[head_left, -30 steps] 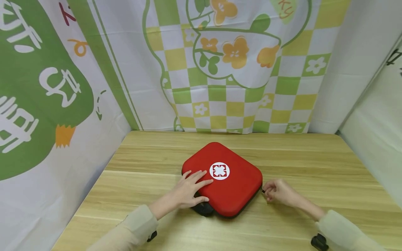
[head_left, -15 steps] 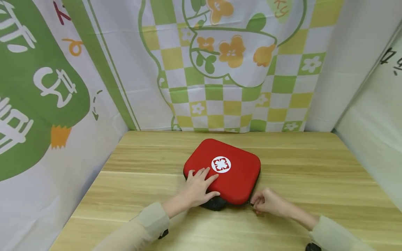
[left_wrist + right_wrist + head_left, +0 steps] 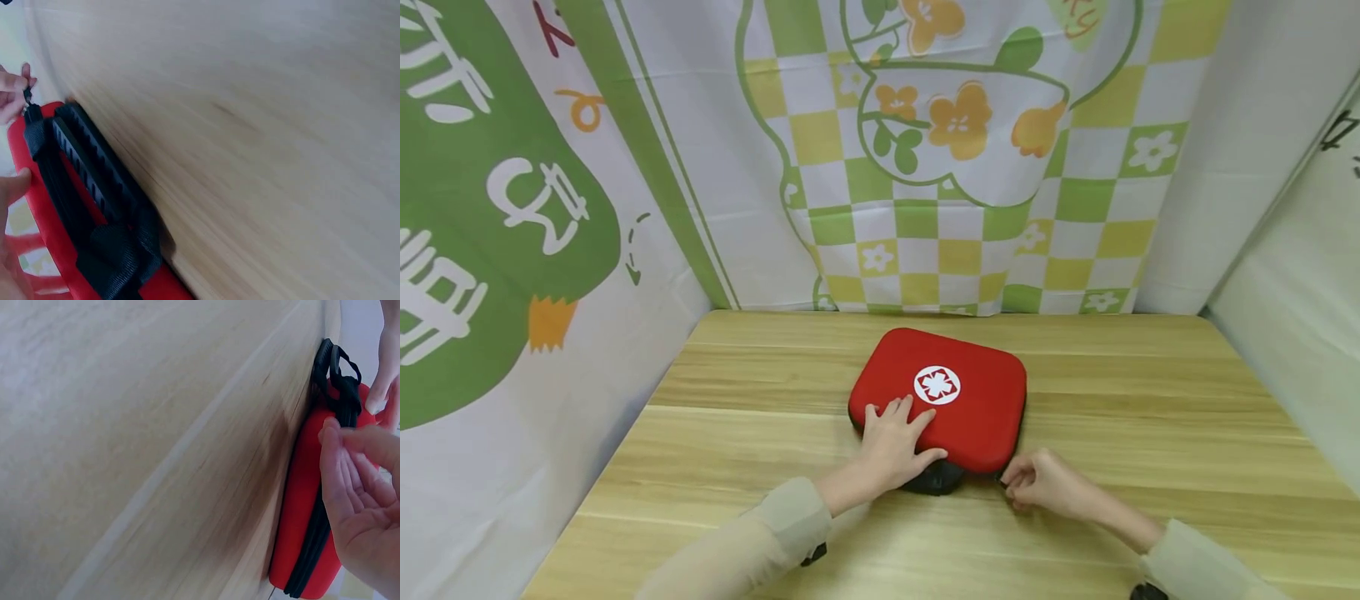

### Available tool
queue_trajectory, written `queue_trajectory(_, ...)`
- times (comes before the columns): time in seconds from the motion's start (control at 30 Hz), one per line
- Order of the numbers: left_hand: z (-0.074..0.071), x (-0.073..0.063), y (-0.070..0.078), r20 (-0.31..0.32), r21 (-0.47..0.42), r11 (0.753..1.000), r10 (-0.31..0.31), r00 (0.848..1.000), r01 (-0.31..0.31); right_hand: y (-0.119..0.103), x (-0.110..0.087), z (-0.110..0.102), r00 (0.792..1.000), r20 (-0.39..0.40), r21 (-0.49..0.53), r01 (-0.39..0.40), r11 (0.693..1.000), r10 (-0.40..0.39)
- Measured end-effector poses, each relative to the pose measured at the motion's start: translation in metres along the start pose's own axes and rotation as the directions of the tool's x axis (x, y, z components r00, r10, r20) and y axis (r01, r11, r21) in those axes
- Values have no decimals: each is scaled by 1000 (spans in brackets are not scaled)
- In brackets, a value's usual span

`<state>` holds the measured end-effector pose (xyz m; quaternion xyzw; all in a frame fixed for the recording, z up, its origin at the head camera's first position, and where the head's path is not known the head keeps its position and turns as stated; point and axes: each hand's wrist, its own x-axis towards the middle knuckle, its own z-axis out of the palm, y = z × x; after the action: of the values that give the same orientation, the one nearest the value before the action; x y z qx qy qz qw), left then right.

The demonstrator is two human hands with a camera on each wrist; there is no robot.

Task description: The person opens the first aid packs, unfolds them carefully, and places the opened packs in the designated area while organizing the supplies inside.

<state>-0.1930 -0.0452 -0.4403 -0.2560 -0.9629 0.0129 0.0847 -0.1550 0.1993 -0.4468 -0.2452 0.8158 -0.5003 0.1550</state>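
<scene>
A red zip-up first aid case with a white cross emblem lies on the wooden table, turned slightly askew. My left hand rests on its near left part, fingers spread over the lid and thumb along the near edge. At the near right corner, my right hand pinches the small dark zipper pull between thumb and fingers. The black zipper band runs round the side of the case. A black carry handle sticks out from the near side, partly under my left hand in the head view.
The wooden table spreads out on all sides of the case. Behind it hangs a checked, flower-printed curtain. A printed cloth hangs to the left, and a pale one closes off the right.
The case has turned counterclockwise and shifted slightly away, with my left hand moving along on it. My right hand has drawn the zipper pull along the right side to the near right corner.
</scene>
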Motion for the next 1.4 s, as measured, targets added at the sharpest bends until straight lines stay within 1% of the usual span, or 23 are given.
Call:
queue_trajectory(0.13, 0, 5, 11, -16, 10, 998, -65, 998, 65, 1, 0, -4, 999, -48, -48, -12, 999, 10)
queue_trajectory(0.23, 1, 9, 18, -54, 18, 995, -101, 993, 102, 1, 1, -6, 997, -78, -92, -8, 996, 1)
queue_trajectory(0.3, 1, 11, 23, -79, 26, 993, -115, 990, 118, 1, 2, -6, 996, -84, -102, -7, 995, -2)
queue_trajectory(0.4, 5, 15, 28, -115, 35, 991, -124, 986, 129, 1, 7, -4, 996, -90, -91, -14, 996, 6)
queue_trajectory(0.53, 9, 18, 32, -164, 15, 990, -138, 977, 142, 2, 11, -2, 992, -124, -79, -26, 997, 16)
queue_trajectory(0.63, 9, 20, 30, -178, 10, 992, -121, 976, 125, 4, 12, -3, 989, -146, -86, -36, 996, 23)
queue_trajectory(0.67, 8, 20, 28, -171, 13, 994, -103, 980, 107, 4, 12, -3, 988, -148, -90, -44, 995, 30)
queue_trajectory(0.73, 6, 20, 20, -150, 17, 999, -42, 988, 45, 5, 11, -4, 988, -146, -88, -53, 995, 40)
queue_trajectory(0.8, 2, 21, 8, -112, 12, 999, 41, 993, -40, 5, 12, -5, 989, -144, -84, -58, 995, 45)
queue_trajectory(0.83, 0, 21, 0, -86, 5, 996, 86, 993, -86, 5, 12, -5, 988, -144, -80, -60, 995, 48)
queue_trajectory(0.9, -1, 22, -16, -32, -19, 987, 160, 987, -160, 6, 12, -7, 989, -143, -75, -56, 996, 44)
queue_trajectory(0.93, -1, 22, -24, -1, -35, 982, 187, 982, -187, 7, 13, -7, 989, -141, -73, -52, 996, 41)
queue_trajectory(1.0, -1, 22, -41, 40, -72, 970, 237, 971, -234, 8, 14, -9, 990, -140, -73, -43, 996, 32)
queue_trajectory(1.03, 1, 23, -48, 55, -94, 965, 251, 967, -245, 9, 14, -10, 990, -137, -68, -38, 997, 29)
queue_trajectory(1.1, 3, 22, -62, 61, -141, 958, 262, 963, -251, 11, 14, -12, 990, -135, -58, -37, 998, 29)
queue_trajectory(1.2, 5, 22, -78, 52, -213, 948, 254, 966, -238, 14, 15, -13, 990, -135, -39, -38, 999, 32)
queue_trajectory(1.3, 8, 20, -86, 45, -245, 944, 240, 970, -223, 16, 15, -13, 989, -141, -31, -40, 999, 35)
queue_trajectory(1.4, 9, 18, -88, 37, -245, 944, 238, 970, -222, 17, 15, -13, 984, -172, -42, -50, 998, 42)
